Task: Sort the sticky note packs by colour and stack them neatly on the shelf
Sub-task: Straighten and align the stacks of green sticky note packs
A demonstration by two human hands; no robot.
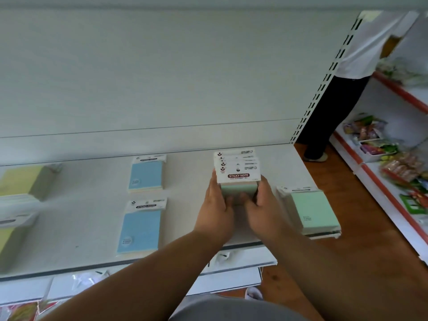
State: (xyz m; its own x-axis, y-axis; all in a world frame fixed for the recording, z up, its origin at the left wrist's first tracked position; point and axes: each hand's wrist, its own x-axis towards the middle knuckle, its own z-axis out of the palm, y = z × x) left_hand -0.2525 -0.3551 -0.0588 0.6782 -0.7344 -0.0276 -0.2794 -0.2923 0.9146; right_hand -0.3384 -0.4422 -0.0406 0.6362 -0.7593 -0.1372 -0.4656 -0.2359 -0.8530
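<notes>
Both hands clasp a stack of green sticky note packs over the white shelf; my left hand grips its left side and my right hand its right side. White "STICKY NOTE" header cards fan out on top of the stack. Another green stack rests at the shelf's right end. Two blue packs lie to the left, one at the back and one nearer. Yellow packs sit blurred at the far left edge.
The shelf's white back panel rises behind the packs. A person in a white shirt and dark trousers stands at the right by a red-edged shelf unit full of colourful goods. Brown floor shows below.
</notes>
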